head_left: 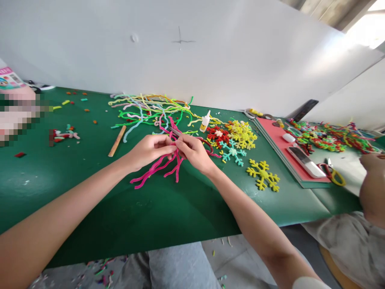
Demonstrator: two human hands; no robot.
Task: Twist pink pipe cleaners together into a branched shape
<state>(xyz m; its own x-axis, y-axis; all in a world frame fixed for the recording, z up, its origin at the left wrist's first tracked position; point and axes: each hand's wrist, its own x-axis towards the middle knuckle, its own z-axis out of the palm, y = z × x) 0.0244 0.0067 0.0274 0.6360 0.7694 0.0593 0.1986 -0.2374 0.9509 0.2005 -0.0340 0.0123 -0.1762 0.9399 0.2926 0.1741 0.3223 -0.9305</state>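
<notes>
My left hand [149, 150] pinches a bundle of pink pipe cleaners [158, 168] that trails down onto the green table [90, 192]. My right hand [195, 152] meets it from the right, fingers closed on the same pink bundle and on a small metal tool [174, 131] whose tip pokes up between the hands. Just right of my hands lie finished pipe-cleaner snowflakes: red [217, 135], teal [232, 152], a yellow pile [242, 134] and a single yellow one [264, 175].
Loose coloured pipe cleaners [147, 108] are heaped behind my hands, with a small glue bottle [205, 121] and a wooden stick [117, 141]. At the right are a red board [276, 140], a phone [305, 161], yellow-handled scissors [333, 174] and another person's hand [373, 160].
</notes>
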